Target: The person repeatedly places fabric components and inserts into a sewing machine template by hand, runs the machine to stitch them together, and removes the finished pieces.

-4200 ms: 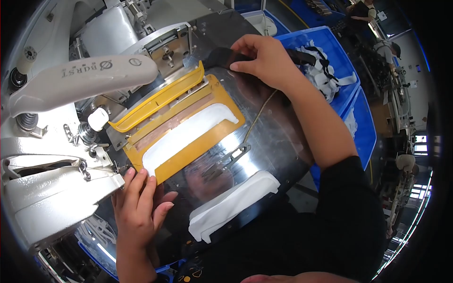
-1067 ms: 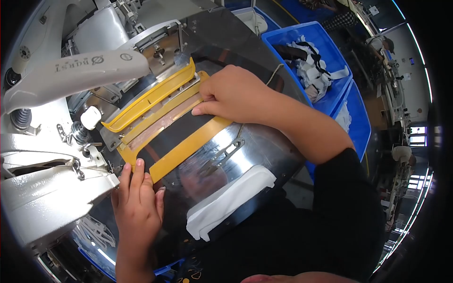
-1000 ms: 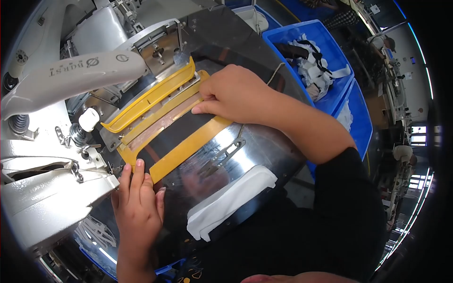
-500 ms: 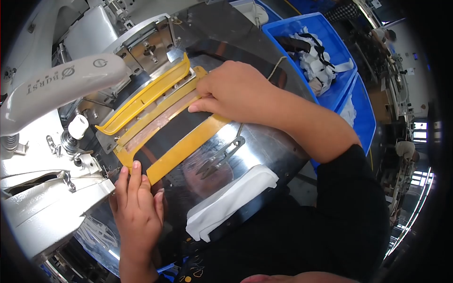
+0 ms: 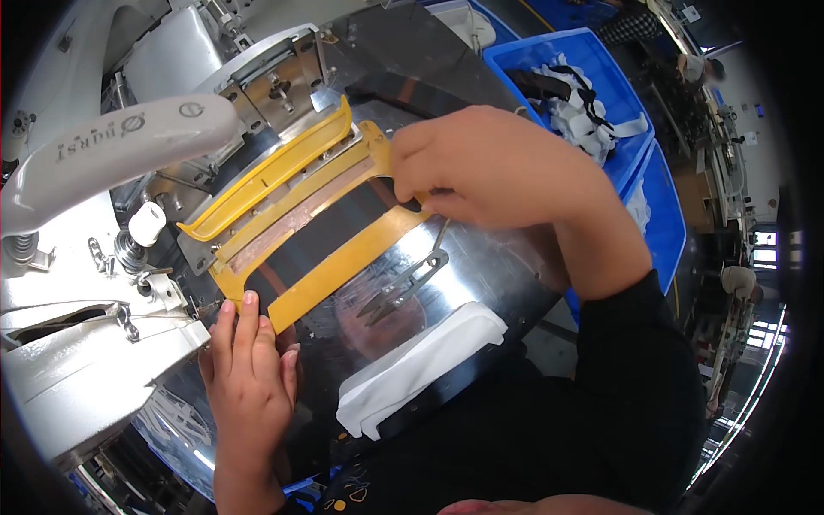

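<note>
The left hand (image 5: 253, 390) lies open, fingers outstretched, fingertips at the near-left end of the flat yellow frame (image 5: 348, 267) with a long cut-out. The right hand (image 5: 493, 167) is half curled at the frame's far end — whether it pinches anything is hard to tell. The frame lies on the dark glossy surface (image 5: 506, 257) — between a yellow-edged clamp (image 5: 266, 172) and grey metal snips (image 5: 403, 289), with folded white fabric (image 5: 421, 369) nearer the person.
</note>
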The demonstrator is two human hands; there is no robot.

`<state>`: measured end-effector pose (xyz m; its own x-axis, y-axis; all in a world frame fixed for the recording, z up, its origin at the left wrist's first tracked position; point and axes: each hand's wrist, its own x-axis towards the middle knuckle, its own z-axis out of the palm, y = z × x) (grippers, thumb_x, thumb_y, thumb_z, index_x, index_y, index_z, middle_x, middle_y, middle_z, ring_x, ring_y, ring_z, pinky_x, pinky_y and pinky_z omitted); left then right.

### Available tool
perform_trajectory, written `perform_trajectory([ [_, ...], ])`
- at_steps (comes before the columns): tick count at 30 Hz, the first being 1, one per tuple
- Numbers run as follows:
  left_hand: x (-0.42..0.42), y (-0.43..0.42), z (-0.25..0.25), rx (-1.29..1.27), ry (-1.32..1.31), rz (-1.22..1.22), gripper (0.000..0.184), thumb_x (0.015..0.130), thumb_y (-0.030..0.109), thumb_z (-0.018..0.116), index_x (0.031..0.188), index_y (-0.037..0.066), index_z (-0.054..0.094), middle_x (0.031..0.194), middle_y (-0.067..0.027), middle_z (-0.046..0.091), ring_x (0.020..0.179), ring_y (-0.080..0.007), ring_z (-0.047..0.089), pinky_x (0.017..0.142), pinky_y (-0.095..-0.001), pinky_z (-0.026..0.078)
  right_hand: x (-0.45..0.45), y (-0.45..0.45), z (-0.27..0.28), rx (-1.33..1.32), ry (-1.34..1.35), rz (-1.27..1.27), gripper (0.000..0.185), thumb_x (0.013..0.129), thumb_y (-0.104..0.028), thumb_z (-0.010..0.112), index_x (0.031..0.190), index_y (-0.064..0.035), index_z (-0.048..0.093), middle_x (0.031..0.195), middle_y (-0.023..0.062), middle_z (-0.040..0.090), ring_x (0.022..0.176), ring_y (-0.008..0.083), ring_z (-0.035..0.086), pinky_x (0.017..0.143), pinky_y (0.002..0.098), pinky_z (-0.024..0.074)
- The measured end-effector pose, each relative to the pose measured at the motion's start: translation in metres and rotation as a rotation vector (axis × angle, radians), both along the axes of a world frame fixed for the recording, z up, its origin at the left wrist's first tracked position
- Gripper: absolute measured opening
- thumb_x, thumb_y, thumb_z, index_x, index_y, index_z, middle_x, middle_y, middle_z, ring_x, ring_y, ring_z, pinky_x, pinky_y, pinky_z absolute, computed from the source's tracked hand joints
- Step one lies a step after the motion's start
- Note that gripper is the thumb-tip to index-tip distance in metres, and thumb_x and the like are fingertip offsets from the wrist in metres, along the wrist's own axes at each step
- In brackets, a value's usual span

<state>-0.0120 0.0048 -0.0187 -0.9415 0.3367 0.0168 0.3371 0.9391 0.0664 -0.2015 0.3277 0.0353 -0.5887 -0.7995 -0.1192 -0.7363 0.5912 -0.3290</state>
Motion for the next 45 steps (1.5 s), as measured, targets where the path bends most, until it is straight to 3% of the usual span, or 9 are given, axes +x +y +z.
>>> perform_trajectory([
  [7,0.001,0.0,0.003,0.037,-0.053,0.018,0.043,0.1,0.019,0.07,0.133,-0.007,0.066,0.16,-0.0221,0.059,0.15,-0.0459,0.05,0.125,-0.0583,0.036,0.014,0.017,-0.006,0.093,0.069,0.088,0.025,0.091,-0.007,0.073,0.113,-0.0063,0.085,0.135,0.0084,0.079,0.107,0.0315,0.079,0.092,0.0423,0.0634],
  [13,0.003,0.0,0.007,0.047,-0.04,0.007,0.043,0.099,0.02,0.072,0.133,-0.006,0.069,0.156,-0.0213,0.063,0.148,-0.0443,0.052,0.124,-0.0583,0.038,0.02,0.017,-0.008,0.093,0.076,0.05,0.025,0.09,-0.009,0.074,0.112,-0.0074,0.086,0.129,0.0083,0.081,0.106,0.0319,0.079,0.089,0.0431,0.0635],
  [16,0.003,-0.002,0.009,0.07,0.003,-0.028,0.043,0.097,0.019,0.075,0.133,-0.004,0.071,0.149,-0.0199,0.068,0.144,-0.043,0.057,0.121,-0.0584,0.041,-0.011,0.015,-0.02,-0.165,0.049,0.184,0.019,0.094,-0.015,0.076,0.108,-0.0056,0.084,0.121,0.0098,0.083,0.089,0.0245,0.081,0.075,0.0373,0.0628],
  [19,0.004,-0.007,0.011,0.045,0.12,-0.123,0.037,0.095,0.021,0.082,0.126,0.002,0.077,0.134,-0.0149,0.076,0.13,-0.0362,0.068,0.112,-0.0538,0.049,-0.028,-0.002,-0.032,-0.486,-0.499,-0.44,0.022,0.103,-0.026,0.076,0.11,-0.0054,0.075,0.138,0.015,0.076,0.078,0.0115,0.076,0.067,0.0247,0.0597],
  [21,0.008,-0.008,0.009,0.075,0.157,-0.156,0.035,0.095,0.021,0.082,0.124,0.002,0.078,0.131,-0.0147,0.076,0.128,-0.0357,0.069,0.112,-0.0533,0.049,-0.031,-0.009,-0.051,-0.818,-0.56,-0.435,0.031,0.109,-0.038,0.071,0.104,-0.0074,0.068,0.109,0.0064,0.08,0.061,0.0022,0.061,0.054,0.0199,0.0471],
  [27,0.011,-0.015,0.006,0.083,0.227,-0.172,0.035,0.09,0.025,0.085,0.116,0.002,0.081,0.122,-0.0155,0.078,0.124,-0.0341,0.072,0.107,-0.0515,0.054,-0.043,0.0,-0.058,-1.079,-0.78,-0.423,0.035,0.115,-0.042,0.06,0.105,-0.0094,0.066,0.099,0.0056,0.078,0.054,0.0016,0.05,0.053,0.02,0.0455],
  [37,0.009,-0.017,0.009,0.083,0.256,-0.183,0.039,0.09,0.03,0.084,0.118,0.003,0.08,0.121,-0.0148,0.078,0.12,-0.0312,0.073,0.107,-0.0487,0.054,-0.023,-0.011,-0.046,-0.528,-0.226,0.097,0.027,0.102,-0.026,0.079,0.092,-0.0009,0.077,0.084,0.0048,0.07,0.077,0.0203,0.065,0.07,0.0348,0.0498],
  [42,0.009,-0.018,0.006,0.107,0.23,-0.18,0.041,0.092,0.032,0.082,0.122,0.004,0.079,0.122,-0.0147,0.077,0.12,-0.0311,0.073,0.108,-0.0481,0.053,-0.012,-0.017,-0.048,-0.389,-0.095,0.206,0.023,0.092,-0.027,0.079,0.096,-0.0053,0.085,0.116,0.0117,0.081,0.101,0.0292,0.078,0.087,0.0373,0.0593],
  [45,0.009,-0.018,0.006,0.106,0.211,-0.163,0.043,0.092,0.032,0.082,0.125,0.004,0.078,0.125,-0.015,0.076,0.121,-0.0315,0.071,0.109,-0.048,0.052,-0.007,-0.019,-0.045,-0.332,-0.075,0.218,0.021,0.093,-0.026,0.078,0.097,-0.0064,0.085,0.121,0.011,0.082,0.097,0.028,0.078,0.086,0.037,0.0596],
])
